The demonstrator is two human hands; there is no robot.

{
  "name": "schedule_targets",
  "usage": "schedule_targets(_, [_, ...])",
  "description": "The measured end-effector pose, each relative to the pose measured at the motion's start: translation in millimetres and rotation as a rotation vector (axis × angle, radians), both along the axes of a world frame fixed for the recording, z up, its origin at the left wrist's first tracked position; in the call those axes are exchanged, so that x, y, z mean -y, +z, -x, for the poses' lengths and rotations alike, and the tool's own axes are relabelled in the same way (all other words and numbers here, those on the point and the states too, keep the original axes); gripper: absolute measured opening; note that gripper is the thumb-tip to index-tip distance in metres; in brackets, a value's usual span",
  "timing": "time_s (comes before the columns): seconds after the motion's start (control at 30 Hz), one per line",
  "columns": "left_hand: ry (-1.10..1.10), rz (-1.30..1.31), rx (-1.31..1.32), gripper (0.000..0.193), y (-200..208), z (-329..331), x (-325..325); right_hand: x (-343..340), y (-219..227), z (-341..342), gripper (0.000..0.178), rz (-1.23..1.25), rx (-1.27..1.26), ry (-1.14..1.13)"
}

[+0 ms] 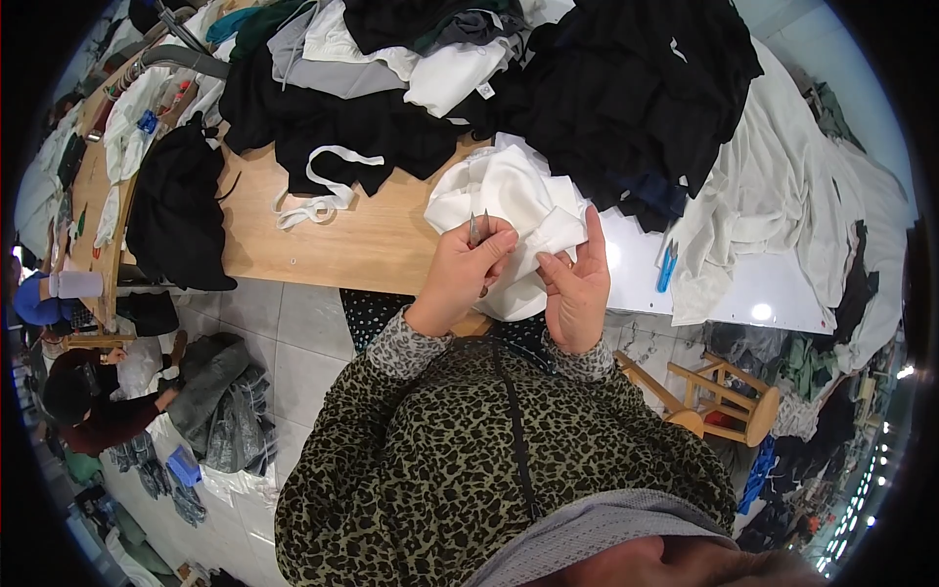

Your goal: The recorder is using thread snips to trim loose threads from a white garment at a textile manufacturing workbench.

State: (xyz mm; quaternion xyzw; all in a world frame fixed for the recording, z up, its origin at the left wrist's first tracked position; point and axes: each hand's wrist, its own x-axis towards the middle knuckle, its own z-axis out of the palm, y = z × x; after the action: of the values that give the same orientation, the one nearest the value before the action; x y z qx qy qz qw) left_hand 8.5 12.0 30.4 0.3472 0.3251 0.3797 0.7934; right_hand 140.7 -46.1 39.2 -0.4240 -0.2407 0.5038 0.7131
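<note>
A white garment [494,186] lies bunched at the near edge of the wooden table, part of it hanging over the edge. My left hand [457,269] is closed around small thread snips [478,228]. Their two metal tips point up past the fingers, slightly apart, and the rest is hidden in the palm. My right hand [579,293] pinches a folded edge of the white cloth between thumb and fingers, with its index finger stretched upward. Both hands are close together over the cloth.
Black garments [626,98] heap at the back, with grey and white clothes [342,49] beside them. A white strap [328,186] lies left. Blue-handled snips [667,266] rest on the white surface at right. Wooden stools [729,396] stand lower right. Another person [83,391] sits far left.
</note>
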Motion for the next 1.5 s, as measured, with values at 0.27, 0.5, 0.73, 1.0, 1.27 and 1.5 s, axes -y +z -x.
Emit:
schedule_targets(0.27, [-0.022,-0.004,0.096,0.01,-3,11,-3,-1,-2,0,0.081,0.015,0.01,0.006])
schedule_targets(0.5, [0.076,-0.138,0.068,0.011,-2,14,-4,0,1,3,0.079,0.008,0.041,0.001])
schedule_targets(0.73, [0.028,-0.169,0.078,0.011,4,14,-7,1,0,3,0.074,-0.001,0.054,0.0])
schedule_targets(1.0, [-0.171,-0.201,-0.025,0.009,8,14,0,4,-5,0,0.064,0.023,0.002,0.014])
schedule_targets(1.27, [0.134,-0.858,-0.51,0.011,4,-2,12,8,-14,1,0.062,-0.055,0.249,0.008])
schedule_targets(1.5, [-0.049,-0.586,-0.349,0.009,4,4,1,6,-11,0,0.056,0.01,0.179,0.006])
